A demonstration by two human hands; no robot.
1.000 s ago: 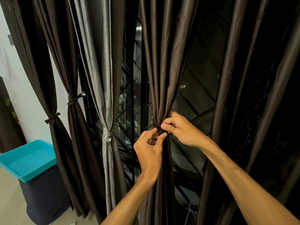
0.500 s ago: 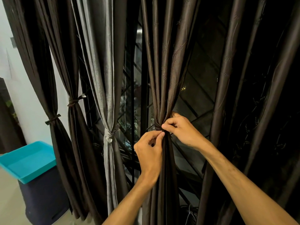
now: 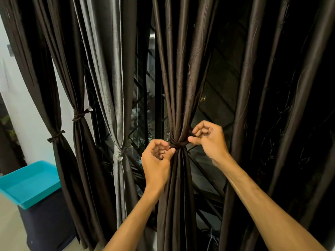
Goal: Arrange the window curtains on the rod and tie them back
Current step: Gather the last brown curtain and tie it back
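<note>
A dark brown curtain panel (image 3: 178, 91) hangs in the middle, gathered at waist height by a dark tie-back band (image 3: 178, 143). My left hand (image 3: 157, 158) is at the band's left side, thumb and curled fingers pinching its end. My right hand (image 3: 208, 138) is at the band's right side and pinches the other end between thumb and forefinger. To the left hang a grey curtain (image 3: 112, 73) knotted with a grey tie (image 3: 118, 154) and two brown curtains (image 3: 54, 73) bound with dark ties (image 3: 79, 115). The rod is out of view.
Loose brown curtain folds (image 3: 272, 105) hang at the right. Behind the panels is a dark window with a metal grille (image 3: 145, 98). A turquoise tray (image 3: 29, 185) sits on a dark bin (image 3: 47, 225) at lower left, by a white wall (image 3: 21, 109).
My hands, which were close together at the band, have moved apart, the right one out to the right and the left one slightly left. The band now shows between them.
</note>
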